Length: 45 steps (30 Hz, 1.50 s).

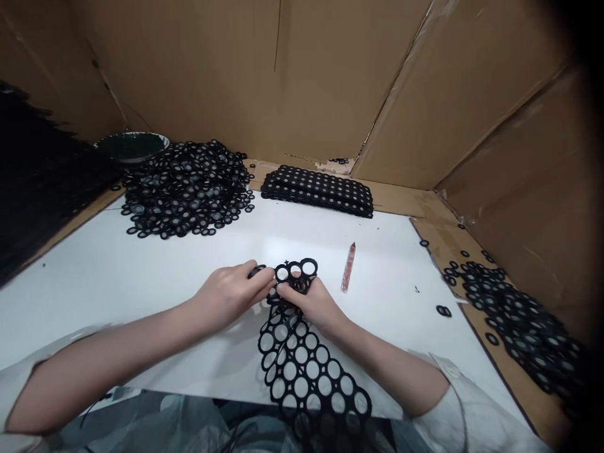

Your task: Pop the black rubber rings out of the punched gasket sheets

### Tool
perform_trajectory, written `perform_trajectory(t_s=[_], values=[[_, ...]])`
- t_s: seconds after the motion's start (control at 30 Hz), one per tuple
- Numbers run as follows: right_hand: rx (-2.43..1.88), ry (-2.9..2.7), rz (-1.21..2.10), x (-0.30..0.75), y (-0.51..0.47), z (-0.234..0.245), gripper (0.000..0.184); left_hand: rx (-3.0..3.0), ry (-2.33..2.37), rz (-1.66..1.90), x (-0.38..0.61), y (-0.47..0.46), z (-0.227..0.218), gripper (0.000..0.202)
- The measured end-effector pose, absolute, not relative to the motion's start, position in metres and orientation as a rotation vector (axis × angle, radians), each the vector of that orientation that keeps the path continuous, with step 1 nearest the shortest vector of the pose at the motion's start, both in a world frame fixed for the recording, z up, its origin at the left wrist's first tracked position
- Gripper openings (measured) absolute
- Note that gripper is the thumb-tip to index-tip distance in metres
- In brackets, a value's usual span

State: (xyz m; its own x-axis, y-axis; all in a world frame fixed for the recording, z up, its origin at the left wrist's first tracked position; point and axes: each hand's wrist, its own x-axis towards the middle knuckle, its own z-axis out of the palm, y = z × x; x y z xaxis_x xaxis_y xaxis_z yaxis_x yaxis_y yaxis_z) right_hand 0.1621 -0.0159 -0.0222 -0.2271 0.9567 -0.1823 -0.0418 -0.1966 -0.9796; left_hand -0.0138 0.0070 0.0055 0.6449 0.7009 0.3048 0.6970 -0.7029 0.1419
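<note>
Near the lower centre of the head view, the left hand (231,292) and the right hand (314,305) meet at the upper end of a black perforated strip (306,365), which lies on the white board (117,270). The strip's long axis runs from the fingertips in the middle of the frame down and a little to the right, toward the bottom edge, so most of its length is below the hands and closer to the person's body. The right hand is the nearer one: it lies over the strip, its fingers curled and closed on the bunched upper part. The left hand comes from the left side, with thumb and fingers pinched together on the strip's upper-left edge; a small dark piece shows under its fingers, and I cannot tell if this is a loose ring. Only the top row of holes is above both hands. A reddish pen (348,267) lies just right of the hands, apart from them. Toward the upper left is a heap of loose black rings (186,189), and at upper centre a stack of black sheets (318,189), both well apart from the hands.
</note>
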Motion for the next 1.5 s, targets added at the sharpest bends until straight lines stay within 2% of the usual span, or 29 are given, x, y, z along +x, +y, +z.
perform_trajectory(t_s=[0.2,0.4,0.5,0.67,0.73,0.87,1.2,1.3,1.5], values=[[-1.071,-1.075,1.595,0.159,-0.018,-0.023,0.019,2.77,1.181,0.203,-0.006,0.002,-0.001,0.034],[-1.066,-1.088,1.636,0.162,-0.017,-0.024,0.023,2.611,1.241,0.227,-0.004,0.001,-0.003,0.026],[-1.068,-1.153,1.599,0.162,-0.016,-0.025,0.023,2.445,1.265,0.383,-0.009,0.01,0.007,0.023],[-1.147,-1.142,1.51,0.163,-0.017,-0.028,0.02,2.289,1.682,1.097,-0.025,0.025,0.028,0.02],[-1.165,-1.153,1.475,0.162,-0.017,-0.027,0.022,2.553,1.531,0.99,-0.024,0.021,0.025,0.017],[-1.143,-1.121,1.428,0.159,-0.018,-0.026,0.023,2.989,1.213,0.549,-0.012,0.004,0.007,0.022],[-1.209,-1.111,1.359,0.156,-0.02,-0.023,0.018,2.883,1.356,-0.025,0.002,-0.007,0.001,0.023],[-1.216,-1.098,1.358,0.155,-0.021,-0.023,0.017,2.727,1.355,-0.027,0.003,-0.007,0.001,0.022],[-1.189,-1.098,1.385,0.155,-0.022,-0.026,0.017,2.35,1.29,0.239,0.0,0.007,0.004,0.02]])
